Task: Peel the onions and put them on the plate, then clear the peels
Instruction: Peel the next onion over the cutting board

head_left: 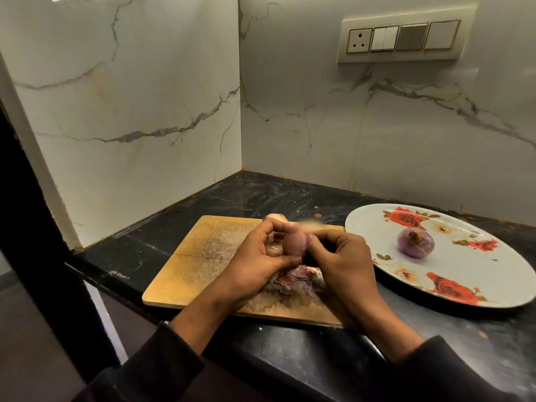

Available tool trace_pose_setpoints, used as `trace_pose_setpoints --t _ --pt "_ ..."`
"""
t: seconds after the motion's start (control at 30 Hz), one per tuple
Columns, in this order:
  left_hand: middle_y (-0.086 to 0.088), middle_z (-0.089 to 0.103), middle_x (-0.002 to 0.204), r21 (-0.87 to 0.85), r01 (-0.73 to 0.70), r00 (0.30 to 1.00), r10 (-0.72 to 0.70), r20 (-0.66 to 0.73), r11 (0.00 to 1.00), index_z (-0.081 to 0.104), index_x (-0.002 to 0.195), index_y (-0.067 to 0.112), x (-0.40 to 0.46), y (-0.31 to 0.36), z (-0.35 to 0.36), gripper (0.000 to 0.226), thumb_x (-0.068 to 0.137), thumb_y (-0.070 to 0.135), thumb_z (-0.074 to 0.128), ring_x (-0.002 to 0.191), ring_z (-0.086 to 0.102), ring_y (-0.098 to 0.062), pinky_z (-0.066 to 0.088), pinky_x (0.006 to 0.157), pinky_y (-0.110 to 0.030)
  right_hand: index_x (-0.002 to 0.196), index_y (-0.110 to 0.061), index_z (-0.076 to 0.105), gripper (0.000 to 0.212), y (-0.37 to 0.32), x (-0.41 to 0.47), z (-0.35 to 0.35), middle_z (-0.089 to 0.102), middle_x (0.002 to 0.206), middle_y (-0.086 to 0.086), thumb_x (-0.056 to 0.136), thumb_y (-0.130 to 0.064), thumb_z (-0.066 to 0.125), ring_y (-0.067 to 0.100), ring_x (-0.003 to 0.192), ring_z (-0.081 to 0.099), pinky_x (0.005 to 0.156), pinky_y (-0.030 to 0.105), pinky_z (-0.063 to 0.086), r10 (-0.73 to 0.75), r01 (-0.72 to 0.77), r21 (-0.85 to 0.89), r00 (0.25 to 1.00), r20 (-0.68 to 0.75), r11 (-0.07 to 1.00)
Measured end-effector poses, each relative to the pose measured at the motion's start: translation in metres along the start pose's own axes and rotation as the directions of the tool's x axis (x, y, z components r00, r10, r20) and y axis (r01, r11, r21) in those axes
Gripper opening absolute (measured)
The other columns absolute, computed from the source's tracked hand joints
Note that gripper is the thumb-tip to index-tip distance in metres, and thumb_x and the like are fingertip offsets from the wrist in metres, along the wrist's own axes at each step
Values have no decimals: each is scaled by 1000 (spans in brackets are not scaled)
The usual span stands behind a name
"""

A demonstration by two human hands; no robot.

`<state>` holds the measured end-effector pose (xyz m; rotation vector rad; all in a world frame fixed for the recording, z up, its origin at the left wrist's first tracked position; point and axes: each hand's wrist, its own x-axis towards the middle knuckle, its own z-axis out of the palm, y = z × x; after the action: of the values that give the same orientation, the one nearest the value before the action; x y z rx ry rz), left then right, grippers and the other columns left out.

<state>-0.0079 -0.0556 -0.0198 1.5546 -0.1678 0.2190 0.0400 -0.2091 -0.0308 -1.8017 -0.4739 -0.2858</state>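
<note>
Head view looked down on a wooden cutting board [185, 271] on a dark counter [220, 195], and every place below is given from that board. Above the board's right half, both hands held a small reddish onion [294, 243] between them. The left hand [255, 262] curled round the onion's left side, thumb beneath and forefinger arched over the top. The right hand [342, 256] pinched at the onion's upper right, where a pale blurred strip, probably skin coming away, showed just above the fingertips. A heap of loose peels [293, 281] lay on the board directly under the hands. Another pale onion [275, 217] peeked out at the board's far edge, mostly hidden behind the left hand. To the right of the board, just beside it, sat a flowered plate [493, 285] with one peeled purple onion [415, 242] on it.

To do this step well, the left hand would likely do best holding firm but turning the bulb a little at a time, while the right pulled skin from tip toward root in long strips, low over the board so scraps dropped onto the existing heap.
</note>
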Motion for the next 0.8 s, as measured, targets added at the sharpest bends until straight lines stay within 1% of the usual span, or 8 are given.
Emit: trace_pose_setpoints --t 0.13,0.2,0.33,0.43,0.5,0.57,0.63,0.8 --pt "-5 64 123 23 -30 1000 30 9 999 59 116 9 1 -2 -1 48 78 -18 71 101 73 -22 58 81 -26 94 -20 82 13 -3 -2 2 78 80 -8 94 -17 69 13 80 74 76 48 61 0 1 28 1000 -23 1000" --pt "-5 62 125 35 -38 999 37 11 999 59 115 10 2 -3 -2 48 77 -17 72 104 72 -23 59 84 -28 94 -20 82 13 -3 -3 2 78 80 -7 94 -17 70 13 80 75 77 48 62 12 -11 38 999 -31 999" --pt "-8 64 122 15 -19 1000 19 20 1000 58 112 10 2 -3 -3 47 77 -18 71 102 73 -25 60 82 -30 93 -21 82 14 -6 -5 3 78 80 -8 94 -16 69 14 81 75 78 47 61 11 -10 33 999 -33 999" --pt "-8 63 123 19 -11 999 10 31 1000 58 112 11 3 -4 -2 48 77 -19 71 102 73 -26 60 82 -33 85 -25 80 18 -9 -6 3 77 77 -7 93 -12 69 19 80 75 75 49 60 15 -14 27 999 -38 1000" --pt "-4 63 124 22 -10 999 9 37 1000 57 113 9 3 -4 -2 48 76 -20 71 102 73 -26 60 83 -35 80 -29 78 22 -10 -7 3 77 76 -8 92 -12 69 18 79 75 74 47 60 20 -20 20 999 -43 1000" --pt "-4 62 124 32 -13 999 12 42 999 57 112 8 2 -4 -1 48 77 -20 71 102 73 -25 60 82 -33 83 -29 79 22 -10 -7 4 77 76 -10 92 -12 69 13 78 74 74 43 61 23 -22 19 998 -54 1000" --pt "-6 61 125 29 -18 999 17 40 999 56 113 7 2 -3 0 48 77 -21 70 101 73 -26 60 79 -31 90 -24 81 18 -11 -7 4 77 78 -12 93 -12 68 8 78 73 74 40 61 20 -20 1 997 -70 1000" --pt "-12 65 119 33 7 999 -9 49 999 55 109 8 1 -1 1 45 78 -22 67 95 74 -24 61 74 -28 88 -23 81 17 -11 -7 4 76 76 -12 91 -12 69 9 76 72 72 41 60 24 -25 -18 997 -70 1000"
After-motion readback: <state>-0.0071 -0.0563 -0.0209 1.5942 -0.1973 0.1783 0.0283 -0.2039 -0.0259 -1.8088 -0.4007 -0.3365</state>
